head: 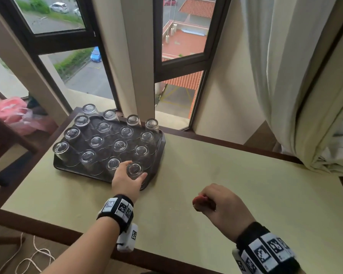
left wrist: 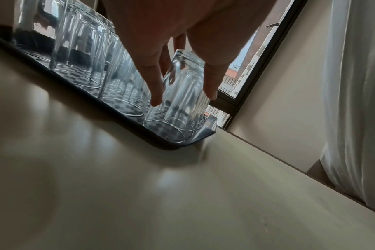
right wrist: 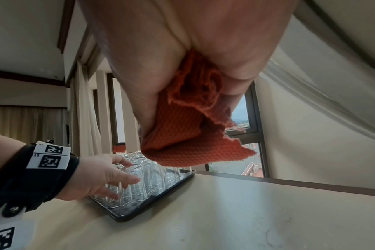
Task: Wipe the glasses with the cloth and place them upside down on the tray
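Note:
A dark tray (head: 160,153) on the table's far left carries several clear glasses standing upside down in rows. At its near right corner my left hand (head: 135,171) reaches down over one upturned glass (head: 134,167), thumb on one side and fingers on the other. In the left wrist view that glass (left wrist: 182,111) stands rim-down on the tray (left wrist: 171,146) between my fingertips (left wrist: 156,99). My right hand (head: 216,203) hovers over the table's middle, fisted on a crumpled orange-red cloth (head: 198,202); the cloth (right wrist: 182,133) hangs from my palm.
The beige table (head: 226,175) has a dark wooden edge and open surface right of the tray. Windows (head: 178,56) run behind it, and a white curtain (head: 305,95) hangs at the right. A pink bag (head: 16,115) lies far left, and a white cord (head: 34,256) on the floor.

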`<action>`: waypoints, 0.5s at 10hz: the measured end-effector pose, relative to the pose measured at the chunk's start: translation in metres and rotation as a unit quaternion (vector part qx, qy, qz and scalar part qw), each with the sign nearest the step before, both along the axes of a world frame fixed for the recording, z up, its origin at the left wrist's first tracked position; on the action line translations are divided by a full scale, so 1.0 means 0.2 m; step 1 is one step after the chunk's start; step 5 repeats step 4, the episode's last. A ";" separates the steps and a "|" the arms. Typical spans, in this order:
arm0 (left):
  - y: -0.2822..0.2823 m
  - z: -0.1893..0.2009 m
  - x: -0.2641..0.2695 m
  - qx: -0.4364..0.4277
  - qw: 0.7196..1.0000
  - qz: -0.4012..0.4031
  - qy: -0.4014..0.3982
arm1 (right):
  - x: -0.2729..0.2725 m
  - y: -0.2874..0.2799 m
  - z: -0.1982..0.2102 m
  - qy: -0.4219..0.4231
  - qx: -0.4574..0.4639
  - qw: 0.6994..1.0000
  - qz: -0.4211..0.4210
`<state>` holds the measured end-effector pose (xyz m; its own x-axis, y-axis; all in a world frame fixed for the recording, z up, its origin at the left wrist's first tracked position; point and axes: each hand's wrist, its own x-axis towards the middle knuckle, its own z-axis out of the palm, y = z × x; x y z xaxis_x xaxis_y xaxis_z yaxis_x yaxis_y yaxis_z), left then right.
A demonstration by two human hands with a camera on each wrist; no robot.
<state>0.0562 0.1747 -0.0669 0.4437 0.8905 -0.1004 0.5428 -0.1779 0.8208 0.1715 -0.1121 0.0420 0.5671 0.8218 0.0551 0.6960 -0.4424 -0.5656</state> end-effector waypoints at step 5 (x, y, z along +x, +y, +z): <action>-0.07 0.09 0.02 0.029 0.998 0.004 0.048 | 0.00 -0.29 -0.02 0.040 0.031 0.996 -0.078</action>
